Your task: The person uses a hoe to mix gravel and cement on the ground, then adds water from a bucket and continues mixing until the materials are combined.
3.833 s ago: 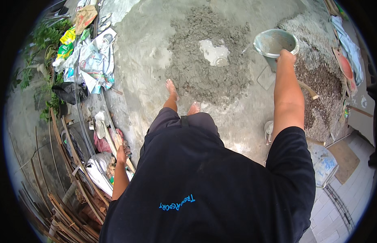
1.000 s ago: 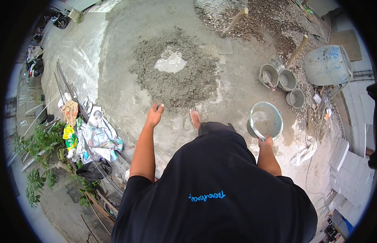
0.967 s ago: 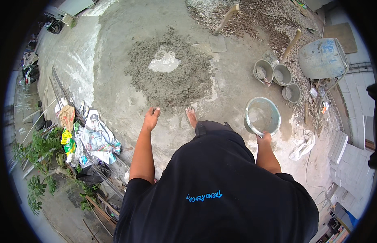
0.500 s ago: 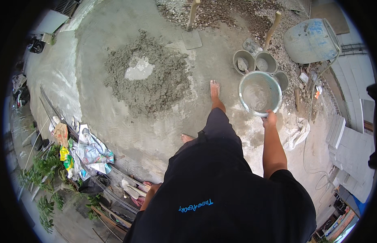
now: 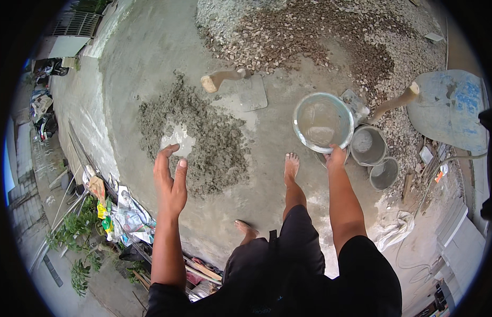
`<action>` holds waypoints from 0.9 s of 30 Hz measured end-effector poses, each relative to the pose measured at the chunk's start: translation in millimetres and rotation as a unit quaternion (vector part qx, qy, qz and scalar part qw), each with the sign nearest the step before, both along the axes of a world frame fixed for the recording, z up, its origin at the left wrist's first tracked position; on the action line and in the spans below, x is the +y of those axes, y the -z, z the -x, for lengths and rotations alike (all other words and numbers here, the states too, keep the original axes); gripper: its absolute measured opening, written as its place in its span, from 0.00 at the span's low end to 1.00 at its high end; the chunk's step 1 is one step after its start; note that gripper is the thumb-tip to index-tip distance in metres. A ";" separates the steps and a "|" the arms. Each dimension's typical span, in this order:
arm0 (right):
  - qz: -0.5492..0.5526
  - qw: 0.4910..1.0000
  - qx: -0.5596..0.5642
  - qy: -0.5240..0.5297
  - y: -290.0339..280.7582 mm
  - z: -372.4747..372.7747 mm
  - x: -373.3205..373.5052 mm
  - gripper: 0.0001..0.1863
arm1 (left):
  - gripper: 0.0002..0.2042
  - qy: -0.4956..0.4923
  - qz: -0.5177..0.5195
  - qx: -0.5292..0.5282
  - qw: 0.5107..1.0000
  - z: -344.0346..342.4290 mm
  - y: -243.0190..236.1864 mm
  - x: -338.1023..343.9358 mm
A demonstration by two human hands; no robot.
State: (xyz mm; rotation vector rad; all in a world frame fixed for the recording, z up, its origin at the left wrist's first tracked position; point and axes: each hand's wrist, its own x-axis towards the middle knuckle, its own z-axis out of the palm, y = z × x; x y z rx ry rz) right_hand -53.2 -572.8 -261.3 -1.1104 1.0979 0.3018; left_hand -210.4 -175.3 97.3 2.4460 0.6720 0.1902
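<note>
My right hand (image 5: 337, 156) grips the near rim of a round pail (image 5: 295, 120), which has murky grey water in it. The pail is over the ground to the right of my feet, beside several grey buckets (image 5: 384, 148). At the left, my left hand (image 5: 171, 182) is raised with thumb and fingers apart and holds nothing. In the view it overlaps the near-left side of a heap of wet grey mortar (image 5: 214, 150). A pale pool of water (image 5: 178, 138) lies in the middle of that heap.
A hoe (image 5: 252, 94) lies beyond the heap; another wooden handle (image 5: 391, 104) rises behind the buckets. Gravel (image 5: 288, 37) covers the far ground. A blue-stained drum (image 5: 447, 111) is at right, a white sack (image 5: 396, 230) nearer. Plastic bags (image 5: 132, 216) and rods lie at left.
My left hand has come up from beside my body toward the mortar heap, its fingers now spread. The pail in my right hand has moved left relative to the buckets. The view has shifted.
</note>
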 end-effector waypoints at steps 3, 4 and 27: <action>-0.011 1.000 0.005 -0.019 79.8 -80.8 19.1 0.33 | 0.16 0.065 -0.117 -0.076 0.988 -116.0 -7.4 11.5; 0.000 1.000 0.007 -0.028 106.4 -106.4 24.1 0.34 | 0.16 0.084 -0.131 -0.047 0.987 -147.3 -1.0 14.9; -0.326 0.891 0.134 -0.287 81.1 -7.0 278.9 0.37 | 0.37 0.063 0.104 0.261 0.958 36.0 105.0 -73.7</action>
